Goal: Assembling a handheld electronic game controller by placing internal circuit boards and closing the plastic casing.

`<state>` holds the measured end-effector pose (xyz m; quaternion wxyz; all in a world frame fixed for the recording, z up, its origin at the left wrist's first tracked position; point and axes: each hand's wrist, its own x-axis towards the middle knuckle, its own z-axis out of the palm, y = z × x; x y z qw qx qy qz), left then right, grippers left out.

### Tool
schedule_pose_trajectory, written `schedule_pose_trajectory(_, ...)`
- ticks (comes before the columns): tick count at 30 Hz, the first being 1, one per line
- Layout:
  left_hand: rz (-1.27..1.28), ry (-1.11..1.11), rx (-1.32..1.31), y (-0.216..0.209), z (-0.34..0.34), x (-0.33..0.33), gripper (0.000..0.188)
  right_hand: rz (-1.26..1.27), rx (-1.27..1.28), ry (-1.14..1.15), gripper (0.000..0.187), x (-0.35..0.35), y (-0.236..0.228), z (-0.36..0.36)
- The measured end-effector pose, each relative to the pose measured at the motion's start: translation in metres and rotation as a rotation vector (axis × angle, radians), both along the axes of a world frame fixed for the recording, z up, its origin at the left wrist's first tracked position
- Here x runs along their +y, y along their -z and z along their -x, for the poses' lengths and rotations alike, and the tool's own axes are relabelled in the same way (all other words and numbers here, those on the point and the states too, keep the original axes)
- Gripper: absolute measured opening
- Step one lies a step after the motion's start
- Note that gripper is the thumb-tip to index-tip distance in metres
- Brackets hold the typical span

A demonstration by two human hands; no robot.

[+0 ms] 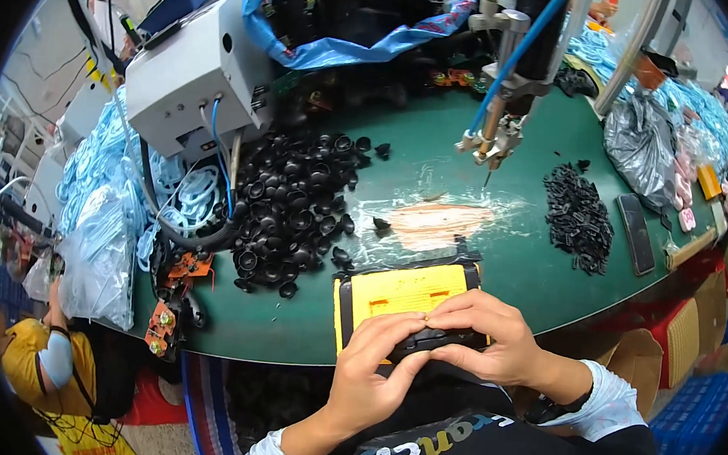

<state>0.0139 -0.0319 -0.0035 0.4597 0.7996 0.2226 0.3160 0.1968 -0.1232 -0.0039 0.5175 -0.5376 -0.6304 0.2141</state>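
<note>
Both my hands meet at the near edge of the green table (pixel 440 131). My left hand (pixel 375 361) and my right hand (pixel 488 336) together grip a small black moulded part (pixel 428 340), pressing it with thumbs and fingertips. It lies over the front edge of a yellow block in a black frame (pixel 402 292). Just left of that block is a large heap of black round caps (pixel 293 209). A smaller pile of black flat pieces (pixel 580 217) lies to the right.
A screwdriver head on a blue hose (pixel 492 139) hangs over a taped patch (pixel 433 220). A grey machine box (pixel 193 64) stands at the back left, light-blue rings (pixel 182 200) beside it. A phone (pixel 635 233) and a grey bag (pixel 640 142) lie right. Another person (pixel 45 365) sits lower left.
</note>
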Motion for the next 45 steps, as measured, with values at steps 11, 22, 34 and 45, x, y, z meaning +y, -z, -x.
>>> schedule_pose_trajectory(11, -0.055, 0.037, -0.003, 0.003, 0.002, 0.001, 0.034, -0.01, -0.012, 0.051, 0.025, 0.006, -0.002, 0.009)
schedule_pose_trajectory(22, -0.005, -0.074, -0.023, 0.004, 0.001, -0.007, 0.028, 0.039, -0.021, 0.039, 0.032, 0.003, -0.001, 0.012)
schedule_pose_trajectory(34, -0.058, -0.018, 0.056, -0.011, -0.002, -0.005, 0.033, 0.084, 0.052, 0.067, 0.031, -0.022, 0.013, -0.009)
schedule_pose_trajectory(45, -0.179, 0.04, 0.118, -0.018, -0.007, -0.006, 0.032, 0.102, 0.255, -0.017, 0.032, -0.021, 0.019, -0.003)
